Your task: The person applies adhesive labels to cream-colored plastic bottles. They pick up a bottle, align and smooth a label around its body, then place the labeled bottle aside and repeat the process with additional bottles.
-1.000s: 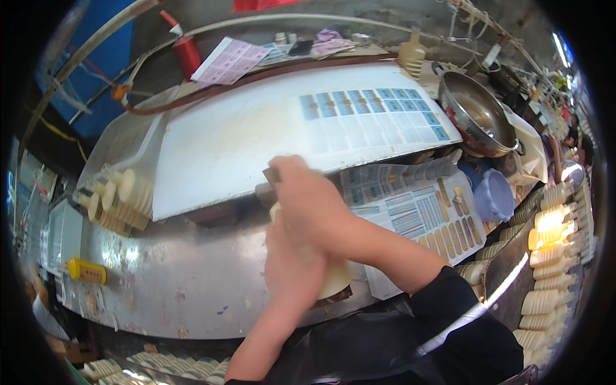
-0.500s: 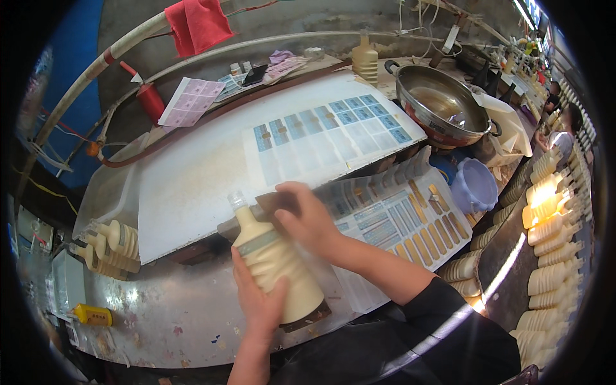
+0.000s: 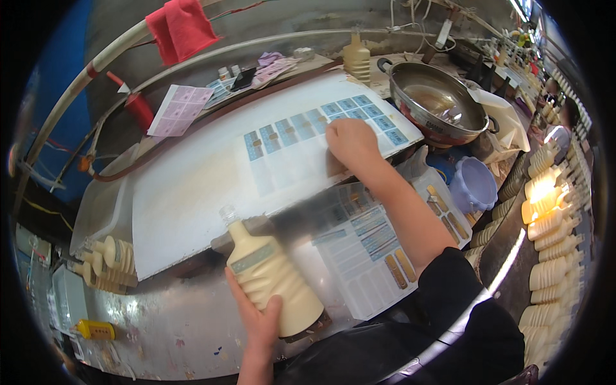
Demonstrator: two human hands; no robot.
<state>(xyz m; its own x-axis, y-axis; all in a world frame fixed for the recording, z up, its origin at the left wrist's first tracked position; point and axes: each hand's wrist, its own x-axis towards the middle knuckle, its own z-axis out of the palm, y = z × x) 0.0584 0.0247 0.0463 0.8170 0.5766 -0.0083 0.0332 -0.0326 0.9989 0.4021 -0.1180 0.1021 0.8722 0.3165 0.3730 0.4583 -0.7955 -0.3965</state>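
Right fingers (image 3: 335,133) moved away; bottle (image 3: 276,277) against left fingers (image 3: 239,293).

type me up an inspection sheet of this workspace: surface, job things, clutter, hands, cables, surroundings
Surface: metal table, specked and stained; white board beyond it, browned in patches.
Job's things: cream bottle with grey-green strip across its shoulder; blue labels on the board; sheet of labels under the right forearm.
Clutter: yellow bottle, purple bucket, two-handled pan, pink printed sheet.
Hands: left hand holds the cream bottle; right hand over the board, brown flat piece at its underside, grip unclear.
Cables: white cords hang at the back.
Surroundings: rows of cream bottles and another person at right; red cloth over a bar.
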